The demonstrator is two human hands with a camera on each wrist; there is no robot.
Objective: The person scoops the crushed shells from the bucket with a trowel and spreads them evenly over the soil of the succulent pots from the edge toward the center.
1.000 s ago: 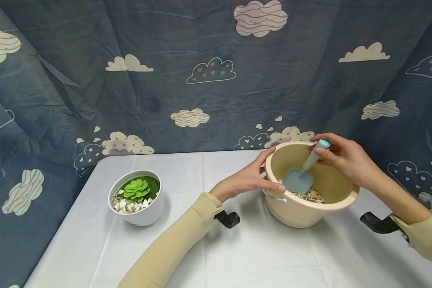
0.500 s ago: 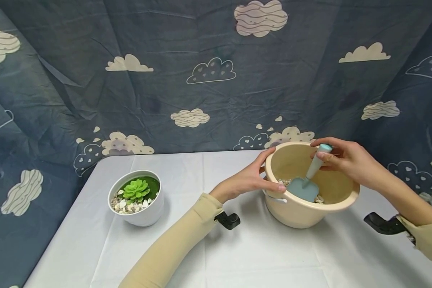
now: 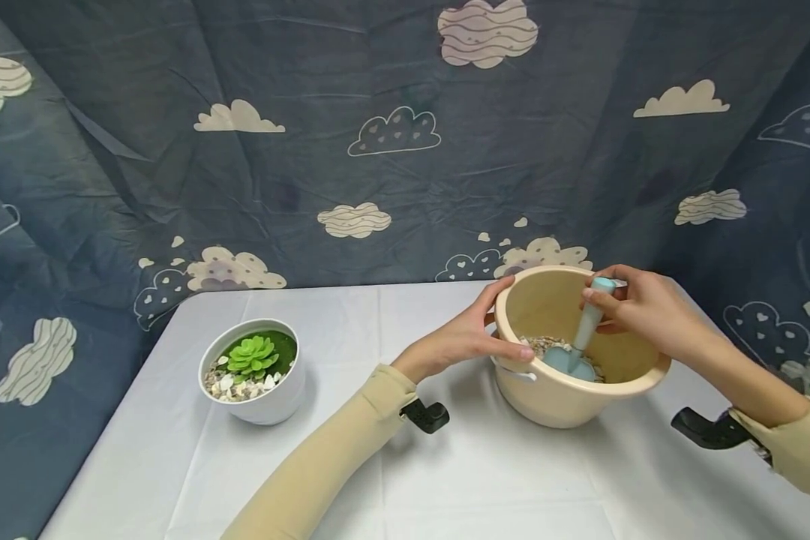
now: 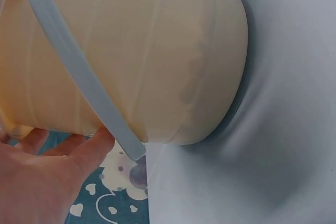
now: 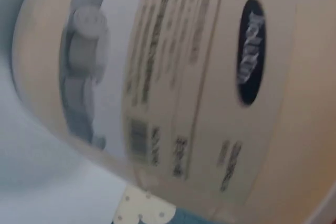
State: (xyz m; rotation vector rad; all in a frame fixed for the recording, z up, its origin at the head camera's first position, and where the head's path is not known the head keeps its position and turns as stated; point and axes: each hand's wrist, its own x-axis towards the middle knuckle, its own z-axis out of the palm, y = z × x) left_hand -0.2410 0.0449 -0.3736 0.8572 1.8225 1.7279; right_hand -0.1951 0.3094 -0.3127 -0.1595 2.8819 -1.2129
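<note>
A cream bucket [image 3: 556, 405] stands on the white cloth at the right. My left hand [image 3: 462, 336] holds its left side, thumb at the front rim and fingers spread toward the back. In the left wrist view, fingertips of the left hand [image 4: 58, 169] lie against the bucket wall, near its pale grey handle [image 4: 73, 61]. With my right hand [image 3: 648, 307] I grip a small blue hand trowel [image 3: 589, 324] by its pale shaft, blade down inside the bucket. Gravel [image 3: 538, 345] shows around the blade, whose tip is hidden behind the front rim.
At the left stands a white pot [image 3: 270, 401] with a green succulent [image 3: 252, 357] and pale pebbles. A dark cloud-print curtain [image 3: 405, 180] hangs right behind the table. The right wrist view is filled by the bucket's printed label [image 5: 173, 87].
The trowel has shifted right and gone lower, its blade now deeper in the gravel and its shaft more upright. My left hand and the bucket have stayed in place.
</note>
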